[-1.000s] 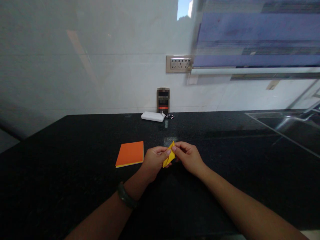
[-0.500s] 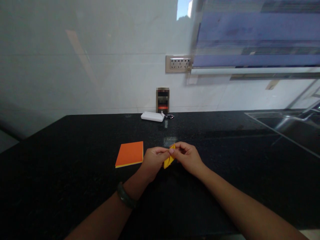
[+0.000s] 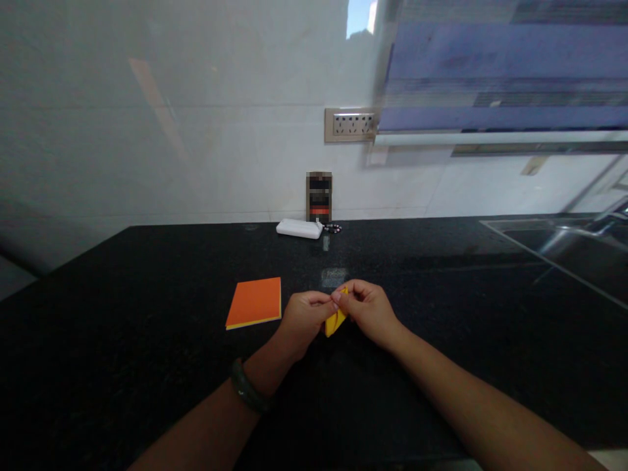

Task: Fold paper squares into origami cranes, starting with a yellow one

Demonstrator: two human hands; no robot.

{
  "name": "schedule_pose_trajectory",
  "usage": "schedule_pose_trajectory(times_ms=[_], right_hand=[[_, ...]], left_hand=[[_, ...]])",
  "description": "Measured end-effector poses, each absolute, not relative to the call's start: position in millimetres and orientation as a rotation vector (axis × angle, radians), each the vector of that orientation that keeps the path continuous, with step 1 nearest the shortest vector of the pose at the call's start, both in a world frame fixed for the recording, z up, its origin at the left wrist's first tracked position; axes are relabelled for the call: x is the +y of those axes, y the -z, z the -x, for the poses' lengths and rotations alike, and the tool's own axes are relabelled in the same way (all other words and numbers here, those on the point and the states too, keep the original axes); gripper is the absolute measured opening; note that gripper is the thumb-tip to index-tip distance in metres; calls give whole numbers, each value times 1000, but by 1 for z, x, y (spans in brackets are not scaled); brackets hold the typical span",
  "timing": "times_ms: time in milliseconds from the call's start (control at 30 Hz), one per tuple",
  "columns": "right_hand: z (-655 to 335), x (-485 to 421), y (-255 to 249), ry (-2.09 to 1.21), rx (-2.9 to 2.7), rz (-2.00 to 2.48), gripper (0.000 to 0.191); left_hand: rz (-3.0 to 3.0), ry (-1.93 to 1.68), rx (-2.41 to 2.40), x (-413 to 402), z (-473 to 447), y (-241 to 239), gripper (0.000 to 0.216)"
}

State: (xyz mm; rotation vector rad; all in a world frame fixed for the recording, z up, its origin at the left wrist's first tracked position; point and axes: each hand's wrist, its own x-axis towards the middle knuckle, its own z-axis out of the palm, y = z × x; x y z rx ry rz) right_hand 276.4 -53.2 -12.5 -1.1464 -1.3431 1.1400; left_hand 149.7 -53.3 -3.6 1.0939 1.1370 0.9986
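A small folded yellow paper (image 3: 336, 320) is pinched between both hands just above the black countertop (image 3: 147, 366). My left hand (image 3: 304, 317) grips its left side with curled fingers; a dark band sits on that wrist. My right hand (image 3: 367, 311) pinches the paper's top edge, thumb and fingertips pressed together. Most of the paper is hidden behind the fingers. A stack of orange square sheets (image 3: 255, 302) lies flat on the counter just left of my left hand.
At the back by the wall lie a white flat device (image 3: 299, 228), a small dark upright object (image 3: 319, 196) and a tiny beaded item (image 3: 333, 227). A wall socket (image 3: 350, 124) is above. A steel sink (image 3: 569, 245) occupies the right end.
The yellow paper has been pressed smaller and lower between the fingers; less of it shows now. Both hands stay in nearly the same place.
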Motion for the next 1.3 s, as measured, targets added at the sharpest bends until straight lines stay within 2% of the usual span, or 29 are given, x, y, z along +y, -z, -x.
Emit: schedule_pose_trajectory(times_ms=[267,500,700,833,1133,1300], right_hand=[[-279,-54,11,-1087,-1347,1162,20],[-282,-53,9,-1119,-1337,1143,41],[-281,-54,6,-1022,-1436,1175,24],[-282,-55,5,-915,-1465,1188,20],[-281,-54,15,-702,-1645,1179,18],[-282,-56,11,-500,-1669,1217,22]], left_hand=[[-1059,-958,1117,-54,-149,3,17],[-1028,-950,1117,-53,-149,4,16],[-999,-976,994,-52,-148,7,25],[-1035,-937,926,-53,-148,7,30],[-1341,-1139,1140,-47,-145,20,17],[-1217,-1067,1005,-49,-147,18,19]])
